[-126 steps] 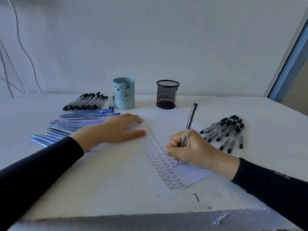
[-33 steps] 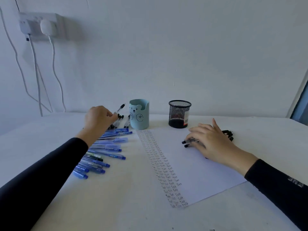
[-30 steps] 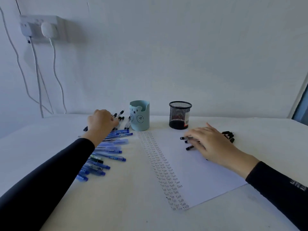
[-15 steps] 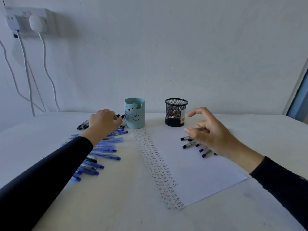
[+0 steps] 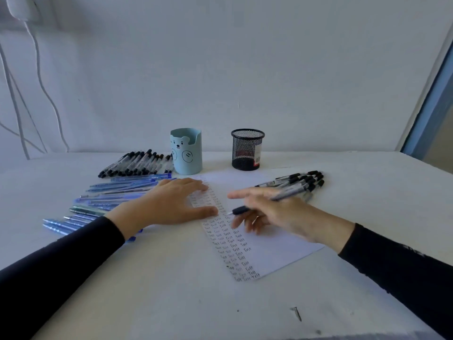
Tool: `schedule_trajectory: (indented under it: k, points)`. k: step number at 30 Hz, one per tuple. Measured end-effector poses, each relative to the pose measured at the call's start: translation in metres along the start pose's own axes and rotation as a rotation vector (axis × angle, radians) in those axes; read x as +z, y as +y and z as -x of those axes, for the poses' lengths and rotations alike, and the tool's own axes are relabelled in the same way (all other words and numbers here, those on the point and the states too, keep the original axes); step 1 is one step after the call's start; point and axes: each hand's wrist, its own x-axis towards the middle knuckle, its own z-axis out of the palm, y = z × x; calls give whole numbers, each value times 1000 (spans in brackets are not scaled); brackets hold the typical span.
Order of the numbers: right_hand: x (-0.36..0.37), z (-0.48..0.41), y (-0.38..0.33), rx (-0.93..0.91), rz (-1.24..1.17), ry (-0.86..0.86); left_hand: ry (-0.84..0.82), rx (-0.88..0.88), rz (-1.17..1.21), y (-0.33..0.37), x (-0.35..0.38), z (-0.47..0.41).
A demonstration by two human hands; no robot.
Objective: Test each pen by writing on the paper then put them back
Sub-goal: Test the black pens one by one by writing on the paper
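A white sheet of paper (image 5: 274,244) lies on the table, its left strip filled with rows of the word "Test". My left hand (image 5: 169,204) lies flat on the paper's upper left part, fingers straight. My right hand (image 5: 277,214) hovers over the middle of the sheet and holds a black-capped pen (image 5: 274,200) between its fingers, tip pointing left just above the paper. A pile of black pens (image 5: 301,180) lies at the paper's far right corner. Another row of black pens (image 5: 137,164) and several blue pens (image 5: 110,195) lie to the left.
A light-blue bear pen cup (image 5: 186,150) and a black mesh pen cup (image 5: 247,149) stand at the back by the wall. A small nail (image 5: 297,313) lies near the table's front edge. Cables hang down the wall at the far left.
My left hand came from the black pens at the back left and now lies flat on the paper. My right hand picked a pen from the right pile and brought it over the sheet.
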Motion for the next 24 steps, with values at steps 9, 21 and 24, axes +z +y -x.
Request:
schedule_trajectory:
  k: [9,21,24]
  points:
    - [26,14,8,-112,215,231,-47,-33,19,-1,1,-2]
    - [34,17,8,-67,134,244,-64,-56,54,1,0,-2]
    - [35,18,7,-72,160,236,-66,-59,55,1,0,-2]
